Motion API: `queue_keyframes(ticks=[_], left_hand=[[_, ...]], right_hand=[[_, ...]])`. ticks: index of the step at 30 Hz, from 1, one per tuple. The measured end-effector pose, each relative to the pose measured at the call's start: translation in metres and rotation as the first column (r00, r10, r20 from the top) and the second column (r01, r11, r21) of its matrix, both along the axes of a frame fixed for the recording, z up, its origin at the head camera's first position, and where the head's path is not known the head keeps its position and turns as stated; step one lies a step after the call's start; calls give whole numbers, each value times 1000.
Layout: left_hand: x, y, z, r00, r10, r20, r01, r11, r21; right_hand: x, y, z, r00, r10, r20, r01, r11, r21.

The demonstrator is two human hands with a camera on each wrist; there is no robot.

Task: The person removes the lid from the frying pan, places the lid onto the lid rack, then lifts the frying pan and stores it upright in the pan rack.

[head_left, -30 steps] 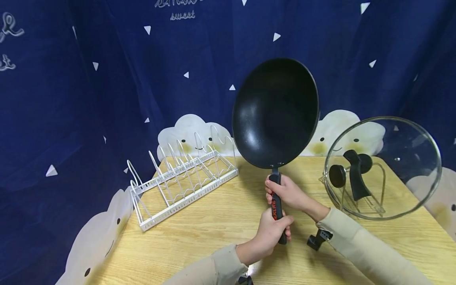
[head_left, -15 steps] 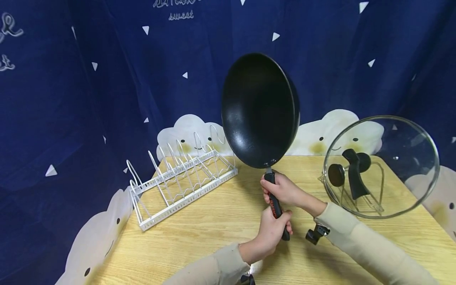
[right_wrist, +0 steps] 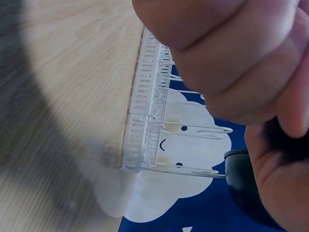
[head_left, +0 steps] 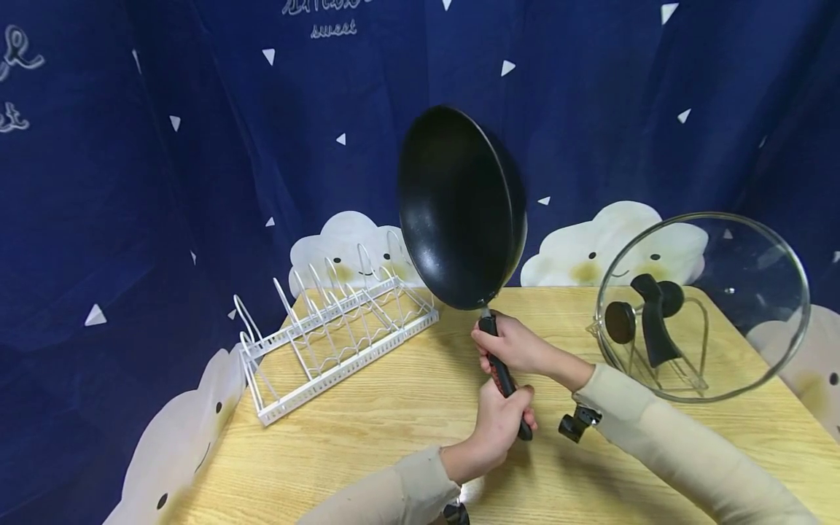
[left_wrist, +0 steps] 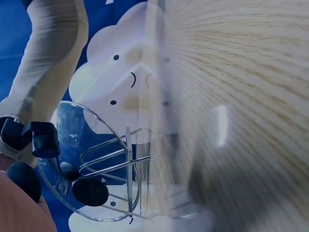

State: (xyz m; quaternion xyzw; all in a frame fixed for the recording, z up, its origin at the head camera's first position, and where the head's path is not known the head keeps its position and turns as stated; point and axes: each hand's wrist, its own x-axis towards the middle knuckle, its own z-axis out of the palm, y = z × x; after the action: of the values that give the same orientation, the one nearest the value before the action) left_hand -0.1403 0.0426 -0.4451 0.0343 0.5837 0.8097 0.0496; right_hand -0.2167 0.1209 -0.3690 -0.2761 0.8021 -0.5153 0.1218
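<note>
A black wok (head_left: 453,211) is held up over the table, its bowl raised and its hollow side turned to the left. My right hand (head_left: 515,344) grips the black handle (head_left: 503,375) close to the bowl. Lower down, near the handle's end, my left hand (head_left: 500,419) grips it too. In the right wrist view, curled fingers (right_wrist: 231,53) fill the upper right, and part of the wok (right_wrist: 244,186) shows below them. At the lower left of the left wrist view, the handle's tip (left_wrist: 24,180) sticks out of my left hand (left_wrist: 21,208).
To the left stands a white wire rack (head_left: 348,372) with several upright loops. On the right, a glass lid (head_left: 755,386) leans upright in a wire stand (head_left: 702,343), with a black handle piece (head_left: 656,328) by it. A blue curtain (head_left: 216,146) hangs behind the wooden table (head_left: 367,445).
The wok has moved left and turned, so more of its outer right side shows. Both hands keep their grip on the handle, the right one shifting slightly left and up.
</note>
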Motion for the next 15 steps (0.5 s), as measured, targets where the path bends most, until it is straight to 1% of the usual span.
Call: queue_keyframes(ticks=[2, 5, 9, 15], left_hand=[[0, -2, -1, 1000, -10, -18, 10, 1000, 11], [0, -6, -2, 999, -25, -37, 26, 999, 37], [0, -10, -2, 998, -29, -47, 33, 997, 70], [-2, -13, 0, 999, -10, -46, 15, 996, 93]], right_hand=[[-5, -1, -6, 1000, -9, -7, 9, 1000, 27], [-6, -5, -7, 999, -10, -36, 12, 998, 65], [-6, -11, -4, 998, -4, -57, 9, 996, 86], [-7, -18, 1, 998, 1, -61, 5, 996, 87]])
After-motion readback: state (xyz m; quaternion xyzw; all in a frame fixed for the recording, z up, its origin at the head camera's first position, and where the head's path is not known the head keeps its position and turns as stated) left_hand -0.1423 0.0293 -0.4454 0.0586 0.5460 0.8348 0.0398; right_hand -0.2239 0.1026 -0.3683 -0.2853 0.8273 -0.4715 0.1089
